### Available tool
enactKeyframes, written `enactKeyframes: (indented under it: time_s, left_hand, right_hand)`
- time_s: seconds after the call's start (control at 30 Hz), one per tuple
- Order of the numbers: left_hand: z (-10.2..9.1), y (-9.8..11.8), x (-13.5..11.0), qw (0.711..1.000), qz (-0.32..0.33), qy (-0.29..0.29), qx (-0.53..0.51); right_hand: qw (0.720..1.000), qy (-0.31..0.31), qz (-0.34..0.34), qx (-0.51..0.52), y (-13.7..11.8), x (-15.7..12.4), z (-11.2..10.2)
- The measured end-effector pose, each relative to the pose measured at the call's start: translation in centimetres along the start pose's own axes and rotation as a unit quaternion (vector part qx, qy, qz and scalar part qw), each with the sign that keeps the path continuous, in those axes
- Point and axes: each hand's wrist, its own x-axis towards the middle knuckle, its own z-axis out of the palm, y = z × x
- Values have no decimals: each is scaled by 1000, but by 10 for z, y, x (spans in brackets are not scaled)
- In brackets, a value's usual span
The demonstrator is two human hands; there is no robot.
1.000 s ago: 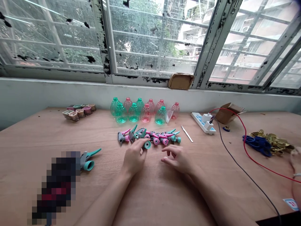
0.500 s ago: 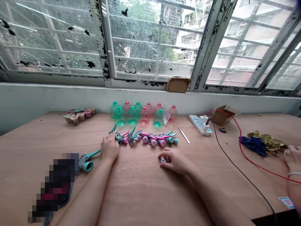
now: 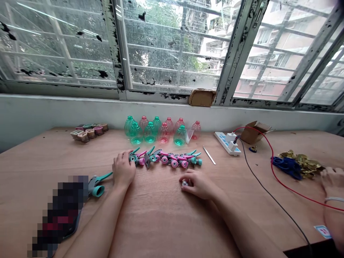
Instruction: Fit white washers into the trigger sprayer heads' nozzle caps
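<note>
My left hand [image 3: 123, 171] lies at the left end of a row of pink, teal and grey trigger spray heads [image 3: 174, 160]. Its fingers are curled against the endmost teal and grey spray head [image 3: 132, 157], partly hiding it. Resting low over the wood to the right, my right hand [image 3: 200, 184] is closed on a small white round piece [image 3: 184, 183] between thumb and fingers. One more teal and grey spray head [image 3: 97, 190] lies left of my left forearm, beside a blurred-out dark area.
Green and pink clear bottles [image 3: 163, 133] stand along the wall. A white tool [image 3: 209, 155], a power strip [image 3: 227, 143] and its cables are to the right. Beyond lie blue pieces [image 3: 287, 167], gold pieces [image 3: 302, 163] and another person's hand [image 3: 332, 179]. Small containers [image 3: 87, 132] sit back left.
The endmost spray head beside my left hand has turned, its teal lever now farther right and clear of my fingertips. My right hand stays put with the white piece. The view shifts slightly.
</note>
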Motion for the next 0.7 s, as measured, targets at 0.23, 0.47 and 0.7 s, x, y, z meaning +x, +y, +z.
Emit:
enactKeyframes:
  time_s: [0.23, 0.47, 0.7]
  left_hand:
    - [-35, 1, 3, 990, -76, -54, 102]
    - [-33, -15, 11, 961, -171, -194, 98]
    - [-49, 5, 12, 977, -162, -120, 66]
  right_hand:
    - [1000, -14, 5, -2, 0, 0, -1]
    - [1000, -17, 9, -3, 0, -1, -2]
    - [1000, -7, 7, -13, -1, 0, -1]
